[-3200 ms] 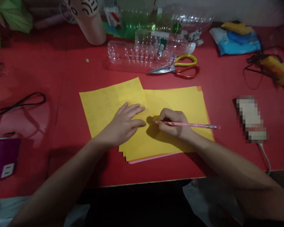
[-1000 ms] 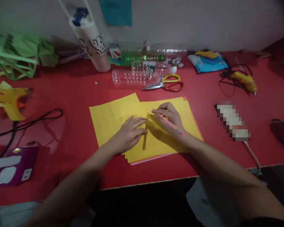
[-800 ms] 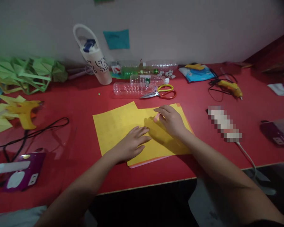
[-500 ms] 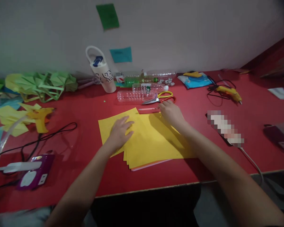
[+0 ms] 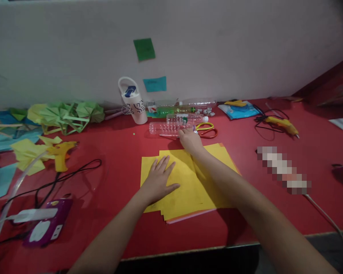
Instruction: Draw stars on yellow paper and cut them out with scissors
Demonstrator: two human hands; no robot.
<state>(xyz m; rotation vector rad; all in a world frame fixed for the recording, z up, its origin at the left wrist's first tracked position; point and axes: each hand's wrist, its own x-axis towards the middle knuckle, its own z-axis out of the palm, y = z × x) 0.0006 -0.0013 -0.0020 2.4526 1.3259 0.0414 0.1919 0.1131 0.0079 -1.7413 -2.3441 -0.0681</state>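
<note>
My left hand [image 5: 159, 184] lies flat, fingers spread, on a stack of yellow paper sheets [image 5: 185, 198]. Orange and pink edges peek out beneath the yellow. Beyond the stack, my right hand [image 5: 191, 140] has its fingers closed at the right end of a slim pink pen-like stick [image 5: 169, 136]. Its exact kind is unclear, and the fingers cover that end. Just behind is a clear plastic bottle [image 5: 162, 128] lying on its side. Scissors [image 5: 208, 133] with yellow and red handles lie right of the hand, their blades mostly hidden.
A white tumbler [image 5: 135, 108] stands by the wall beside several bottles. Yellow glue guns lie left [image 5: 61, 155] and right [image 5: 282, 125], with black cords. Folded green paper [image 5: 71, 116] and a purple power strip [image 5: 50, 222] are left; a blurred-out phone-like item [image 5: 282, 169] is right.
My right hand has shifted the pink stick left and away, closer to the bottle. The left yellow sheet has straightened and slid in toward the stack under my left hand. The view has tilted up.
</note>
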